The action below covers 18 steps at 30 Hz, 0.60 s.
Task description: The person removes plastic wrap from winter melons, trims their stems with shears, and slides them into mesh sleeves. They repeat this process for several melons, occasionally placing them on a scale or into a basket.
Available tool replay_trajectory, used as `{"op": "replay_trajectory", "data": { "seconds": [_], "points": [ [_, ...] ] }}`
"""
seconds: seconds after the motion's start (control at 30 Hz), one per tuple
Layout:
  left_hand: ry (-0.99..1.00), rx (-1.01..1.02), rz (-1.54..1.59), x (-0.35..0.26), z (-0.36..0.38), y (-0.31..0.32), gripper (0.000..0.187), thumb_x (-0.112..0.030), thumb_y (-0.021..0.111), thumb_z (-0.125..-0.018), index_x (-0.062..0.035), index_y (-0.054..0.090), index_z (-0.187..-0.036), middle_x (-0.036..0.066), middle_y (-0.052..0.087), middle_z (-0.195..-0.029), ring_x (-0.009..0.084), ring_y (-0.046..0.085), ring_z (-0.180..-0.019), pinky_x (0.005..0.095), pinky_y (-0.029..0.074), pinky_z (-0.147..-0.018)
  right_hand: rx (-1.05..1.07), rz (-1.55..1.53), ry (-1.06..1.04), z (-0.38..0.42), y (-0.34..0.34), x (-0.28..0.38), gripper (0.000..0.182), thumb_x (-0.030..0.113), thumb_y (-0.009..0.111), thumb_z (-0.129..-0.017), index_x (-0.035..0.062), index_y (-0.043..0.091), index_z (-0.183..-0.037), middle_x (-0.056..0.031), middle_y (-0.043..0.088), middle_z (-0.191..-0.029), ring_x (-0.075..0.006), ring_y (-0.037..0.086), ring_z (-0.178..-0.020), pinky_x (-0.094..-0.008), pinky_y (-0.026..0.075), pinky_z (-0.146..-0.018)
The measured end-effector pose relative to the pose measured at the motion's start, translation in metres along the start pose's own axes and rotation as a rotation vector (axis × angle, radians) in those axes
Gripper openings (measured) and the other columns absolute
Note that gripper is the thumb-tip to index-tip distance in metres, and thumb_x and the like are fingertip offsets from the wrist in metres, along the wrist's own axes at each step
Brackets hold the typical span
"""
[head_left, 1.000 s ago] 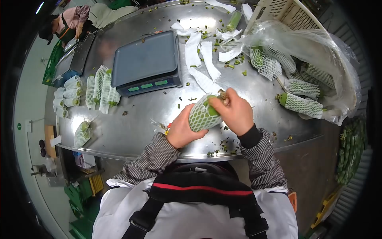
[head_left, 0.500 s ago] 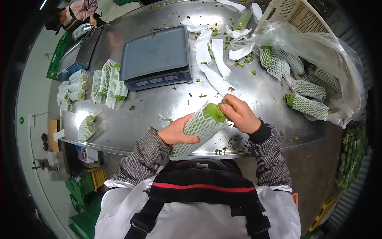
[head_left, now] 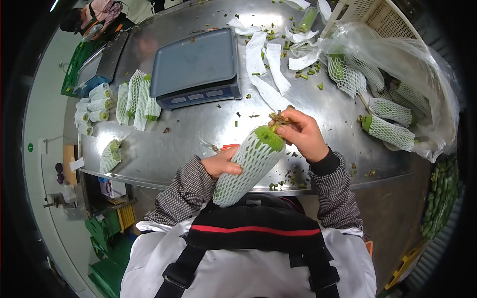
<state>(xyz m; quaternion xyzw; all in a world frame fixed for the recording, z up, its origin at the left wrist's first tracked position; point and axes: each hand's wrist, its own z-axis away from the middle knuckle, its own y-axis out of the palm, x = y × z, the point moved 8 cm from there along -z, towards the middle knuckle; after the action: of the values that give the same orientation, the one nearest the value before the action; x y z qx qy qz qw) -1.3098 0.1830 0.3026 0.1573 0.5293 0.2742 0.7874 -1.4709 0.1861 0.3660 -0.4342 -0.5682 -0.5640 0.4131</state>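
Observation:
A thick green gourd (head_left: 270,138) in a white foam net sleeve (head_left: 248,171) leans across in front of my apron, its bare end tilted up. My left hand (head_left: 222,164) is wrapped round the sleeve from the left. At the upper end my right hand (head_left: 304,135) pinches a withered brown blossom tuft (head_left: 279,119) between thumb and fingers. Beside my left hand lies a tool with red handles (head_left: 229,146), partly hidden by the hand and gourd; its kind is not clear.
A scale (head_left: 194,62) stands on the metal table (head_left: 198,129). Netted gourds (head_left: 134,94) lie left; others fill a plastic bag (head_left: 437,99) in a crate (head_left: 377,17) at right. White strips (head_left: 256,54) and green scraps litter the table. Another person (head_left: 102,15) works at upper left.
The gourd has tipped more upright, and my right hand has moved slightly up, showing the brown tuft in its fingers. The red handles beside my left hand have come into sight.

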Motion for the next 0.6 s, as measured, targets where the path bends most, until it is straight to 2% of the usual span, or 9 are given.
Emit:
{"op": "replay_trajectory", "data": {
  "seconds": [0.07,0.1,0.17,0.4,0.43,0.5,0.53,0.57,0.6],
  "points": [
    [0.008,0.133,0.19,0.019,-0.005,0.0,0.086,-0.04,0.071,-0.068,0.001,0.032,-0.133,0.02,0.053,-0.115,0.0288,0.058,-0.101,0.0414,0.049,-0.085,-0.019,-0.006,0.119,0.002,-0.005,-0.008,0.016,0.011,0.061,-0.087,-0.0019,0.055,-0.094,-0.0016,0.058,-0.08,-0.0037,0.05,-0.062,-0.0173,0.041,-0.052],
    [0.006,0.137,0.188,0.021,-0.007,0.002,0.086,-0.04,0.071,-0.068,0.001,0.032,-0.133,0.02,0.053,-0.115,0.0288,0.058,-0.101,0.0414,0.049,-0.085,-0.023,-0.006,0.117,0.003,-0.005,-0.009,0.016,0.011,0.061,-0.087,-0.0019,0.055,-0.094,-0.0016,0.058,-0.08,-0.0037,0.05,-0.062,-0.0173,0.041,-0.052],
    [0.014,0.345,0.429,0.02,-0.009,0.023,0.083,-0.043,0.067,-0.07,0.0027,0.034,-0.131,0.023,0.053,-0.109,0.0324,0.059,-0.094,0.044,0.051,-0.078,-0.029,-0.234,0.089,0.004,-0.001,-0.009,0.013,0.012,0.062,-0.087,0.0018,0.054,-0.086,0.0015,0.052,-0.07,-0.0023,0.042,-0.051,-0.0163,0.033,-0.044],
    [0.098,0.633,0.71,0.016,-0.016,0.055,0.079,-0.045,0.059,-0.075,0.0024,0.034,-0.133,0.025,0.051,-0.113,0.0322,0.055,-0.102,0.0434,0.049,-0.084,-0.077,-0.342,-0.027,0.013,-0.01,-0.024,0.013,0.012,0.061,-0.085,0.0008,0.056,-0.089,0.001,0.051,-0.07,-0.0042,0.041,-0.053,-0.0195,0.035,-0.049],
    [0.098,0.634,0.709,0.016,-0.015,0.053,0.079,-0.045,0.059,-0.075,0.0024,0.034,-0.133,0.025,0.051,-0.113,0.0322,0.055,-0.102,0.0434,0.049,-0.084,-0.125,-0.159,0.01,0.013,-0.016,-0.024,0.012,0.01,0.058,-0.086,-0.0001,0.055,-0.091,0.0003,0.052,-0.073,-0.0049,0.043,-0.056,-0.0199,0.037,-0.052],
    [-0.012,0.428,0.561,0.03,-0.017,0.033,0.083,-0.044,0.063,-0.071,0.0034,0.032,-0.132,0.022,0.052,-0.109,0.031,0.057,-0.096,0.0407,0.05,-0.08,-0.177,0.02,0.045,0.015,-0.027,-0.029,0.011,0.009,0.056,-0.087,-0.001,0.055,-0.092,-0.0004,0.054,-0.076,-0.0056,0.046,-0.06,-0.0202,0.038,-0.055],
    [-0.02,0.43,0.56,0.018,-0.011,0.042,0.083,-0.044,0.063,-0.071,0.0034,0.032,-0.132,0.022,0.052,-0.109,0.031,0.057,-0.096,0.0407,0.05,-0.08,-0.217,0.309,0.058,0.017,-0.039,-0.033,0.009,0.007,0.053,-0.088,-0.0003,0.054,-0.094,0.0005,0.053,-0.073,-0.0055,0.047,-0.059,-0.0199,0.039,-0.053],
    [0.004,0.21,0.225,0.007,-0.01,0.035,0.084,-0.043,0.065,-0.071,0.0029,0.032,-0.132,0.019,0.051,-0.115,0.0278,0.055,-0.102,0.0383,0.047,-0.086,-0.255,0.604,0.068,0.019,-0.049,-0.034,0.008,0.005,0.05,-0.089,0.0004,0.054,-0.095,0.0013,0.052,-0.071,-0.0054,0.048,-0.058,-0.0196,0.041,-0.052],
    [0.037,-0.012,-0.108,-0.006,-0.01,0.023,0.084,-0.042,0.066,-0.071,0.0023,0.032,-0.133,0.016,0.05,-0.12,0.0245,0.053,-0.108,0.0358,0.044,-0.092,-0.257,0.607,0.064,0.02,-0.051,-0.028,0.008,0.005,0.05,-0.089,0.0004,0.054,-0.095,0.0013,0.052,-0.071,-0.0054,0.048,-0.058,-0.0196,0.041,-0.052]
  ]
}}
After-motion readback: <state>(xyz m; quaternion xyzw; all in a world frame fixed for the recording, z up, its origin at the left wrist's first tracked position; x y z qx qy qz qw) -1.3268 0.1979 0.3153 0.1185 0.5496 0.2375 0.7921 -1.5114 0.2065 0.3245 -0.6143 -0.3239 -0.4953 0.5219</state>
